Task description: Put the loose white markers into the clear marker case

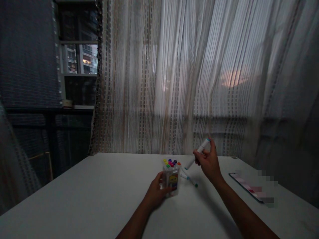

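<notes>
My left hand [157,192] is wrapped round a clear plastic marker case [174,191] standing upright on the white table. Several markers with coloured ends, yellow, purple, pink, green and orange among them, show at the top of the case. Up and to the right, my right hand [208,159] grips a white marker [199,152] with blue-green ends, tilted above the table. Loose markers lie on the table just right of the case, one with a blue end [184,176] and one with a green end [196,185]; the case partly hides them.
The white table [112,196] fills the lower view, its far edge close to a sheer curtain [149,83]. A phone-like flat device [245,187] lies at the right, partly pixelated. Beyond the left side are a dark railing [50,113] and a window [79,59].
</notes>
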Demonstrator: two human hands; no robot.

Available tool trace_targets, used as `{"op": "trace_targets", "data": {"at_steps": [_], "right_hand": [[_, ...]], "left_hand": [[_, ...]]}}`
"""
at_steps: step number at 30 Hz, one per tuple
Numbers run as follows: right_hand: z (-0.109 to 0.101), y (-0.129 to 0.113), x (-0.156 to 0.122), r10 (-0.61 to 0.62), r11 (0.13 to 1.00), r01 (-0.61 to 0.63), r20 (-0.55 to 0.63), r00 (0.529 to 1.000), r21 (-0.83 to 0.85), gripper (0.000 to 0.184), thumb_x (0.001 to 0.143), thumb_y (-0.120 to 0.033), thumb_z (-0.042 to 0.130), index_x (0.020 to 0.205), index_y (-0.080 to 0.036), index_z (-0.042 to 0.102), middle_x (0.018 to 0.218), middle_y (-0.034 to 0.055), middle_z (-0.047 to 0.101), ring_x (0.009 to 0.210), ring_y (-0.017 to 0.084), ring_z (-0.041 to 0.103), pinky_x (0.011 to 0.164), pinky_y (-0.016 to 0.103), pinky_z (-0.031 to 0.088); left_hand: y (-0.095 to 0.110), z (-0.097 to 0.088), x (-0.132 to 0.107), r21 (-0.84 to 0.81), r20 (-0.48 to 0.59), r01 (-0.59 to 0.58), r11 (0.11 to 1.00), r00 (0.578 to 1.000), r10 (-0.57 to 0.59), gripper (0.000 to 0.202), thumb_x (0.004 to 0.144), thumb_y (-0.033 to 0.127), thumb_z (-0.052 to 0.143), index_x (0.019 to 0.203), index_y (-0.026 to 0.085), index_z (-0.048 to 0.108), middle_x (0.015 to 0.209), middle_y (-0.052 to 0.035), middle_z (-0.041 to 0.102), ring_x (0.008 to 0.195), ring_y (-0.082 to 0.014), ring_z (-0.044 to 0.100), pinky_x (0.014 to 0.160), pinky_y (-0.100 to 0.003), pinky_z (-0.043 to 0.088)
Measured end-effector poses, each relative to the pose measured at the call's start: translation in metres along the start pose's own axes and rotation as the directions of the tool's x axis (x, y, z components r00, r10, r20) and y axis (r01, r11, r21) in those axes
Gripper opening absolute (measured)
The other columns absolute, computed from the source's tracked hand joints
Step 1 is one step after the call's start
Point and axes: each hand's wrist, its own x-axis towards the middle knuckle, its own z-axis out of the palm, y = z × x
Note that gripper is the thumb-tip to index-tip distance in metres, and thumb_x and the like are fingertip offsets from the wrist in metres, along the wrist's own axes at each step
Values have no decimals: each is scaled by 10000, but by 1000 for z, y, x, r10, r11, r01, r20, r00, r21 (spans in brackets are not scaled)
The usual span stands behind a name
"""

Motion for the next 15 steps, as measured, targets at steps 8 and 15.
{"op": "trace_targets", "data": {"at_steps": [8, 15], "right_hand": [[44, -9, 1, -148, 912, 243, 287, 947, -332, 690, 766, -249, 471, 1388, -214, 173, 842, 22, 625, 494, 105, 536, 526, 241, 449], [57, 9, -14, -82, 780, 349, 468, 880, -520, 438, 823, -244, 400, 1248, -151, 454, 631, 2, 608, 585, 154, 560, 578, 243, 409]], "left_hand": [[4, 1, -1, -50, -2, -28, 998, 1000, 28, 574, 597, 252, 742, 1122, 198, 518, 1157, -87, 594, 1013, -241, 515, 798, -309, 418], [2, 1, 0, -77, -2, -56, 995, 998, 56, 598, 580, 179, 732, 1140, 189, 521, 1148, -88, 601, 1010, -235, 522, 824, -308, 418]]}}
